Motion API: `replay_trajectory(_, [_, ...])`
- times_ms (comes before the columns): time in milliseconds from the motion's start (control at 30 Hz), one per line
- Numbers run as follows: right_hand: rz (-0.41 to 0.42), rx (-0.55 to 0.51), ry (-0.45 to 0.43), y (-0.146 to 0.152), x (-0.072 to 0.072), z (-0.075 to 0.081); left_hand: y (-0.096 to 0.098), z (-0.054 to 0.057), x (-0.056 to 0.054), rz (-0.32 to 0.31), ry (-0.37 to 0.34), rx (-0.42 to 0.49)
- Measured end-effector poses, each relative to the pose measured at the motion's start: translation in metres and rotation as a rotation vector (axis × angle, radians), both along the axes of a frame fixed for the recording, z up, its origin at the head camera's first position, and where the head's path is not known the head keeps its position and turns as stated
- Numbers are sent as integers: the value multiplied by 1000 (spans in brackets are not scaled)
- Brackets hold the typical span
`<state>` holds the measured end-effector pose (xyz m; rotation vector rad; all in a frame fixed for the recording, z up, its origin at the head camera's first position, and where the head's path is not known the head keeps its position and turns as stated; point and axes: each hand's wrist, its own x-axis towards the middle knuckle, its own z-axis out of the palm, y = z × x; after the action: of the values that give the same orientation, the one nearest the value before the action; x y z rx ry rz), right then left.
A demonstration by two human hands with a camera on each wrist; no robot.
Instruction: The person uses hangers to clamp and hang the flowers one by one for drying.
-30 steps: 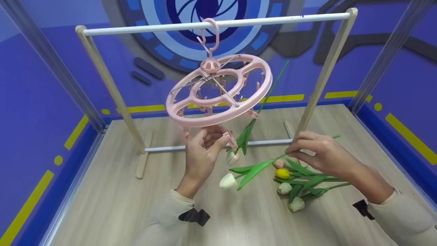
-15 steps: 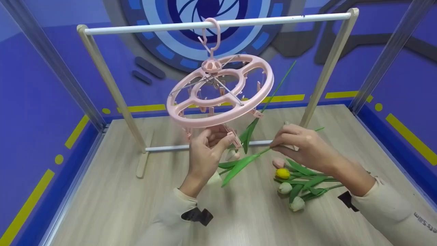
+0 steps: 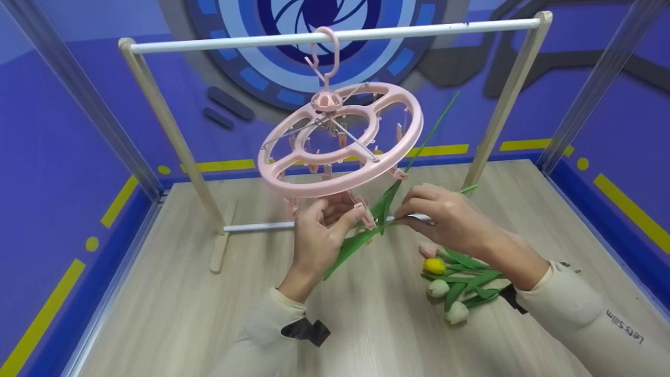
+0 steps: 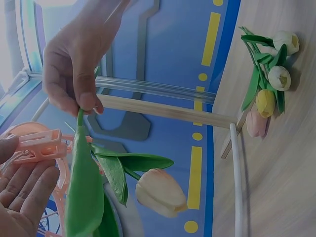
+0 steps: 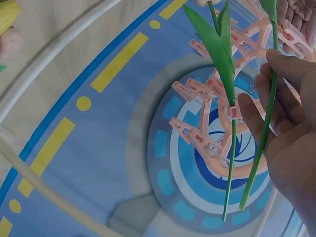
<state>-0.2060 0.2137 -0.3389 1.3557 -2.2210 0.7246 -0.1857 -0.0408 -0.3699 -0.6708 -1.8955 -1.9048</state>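
Pinching a tulip (image 3: 352, 248) by its green stem (image 5: 251, 175), the right hand (image 3: 453, 212) is placed near the left hand (image 3: 320, 233), but apart from it. The left hand holds a pink clothespin (image 3: 365, 216) between thumb and fingers. The held tulip lies between the two hands: its stem crosses just beside the lower end of this clothespin, and one long leaf slopes down next to the left wrist. Its bloom is hidden in the head view. Whether the stem touches the clothespin, I cannot tell.

Just behind, a second tulip (image 3: 390, 201) hangs with its stem upward from another clip (image 3: 398, 174). Both clips belong to the pink ring hanger (image 3: 335, 186), which is tilted above the hands; its hook (image 3: 336, 52) goes over the white bar (image 3: 230, 43) between two wooden posts (image 3: 504, 99).

On the tabletop (image 3: 172, 314), beneath the right forearm in the head view, four tulips lie together: one pink (image 3: 428, 251), one yellow (image 3: 434, 266) and two white (image 3: 438, 288).
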Motion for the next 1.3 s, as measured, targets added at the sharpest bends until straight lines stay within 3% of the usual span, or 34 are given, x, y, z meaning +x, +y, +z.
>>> replay_trajectory(167, [-38,26,-15,-6,1,3,0,-1,0,1,10,-8])
replay_trajectory(600, [-22,42,42,-14,2,5,0,-1,0,36,-10,-18])
replay_trajectory(867, [-14,30,87,-16,2,5,0,-1,-1,20,-16,-2])
replay_trajectory(1300, [-19,13,74,-18,2,3,-2,-1,-1,-3,-67,4])
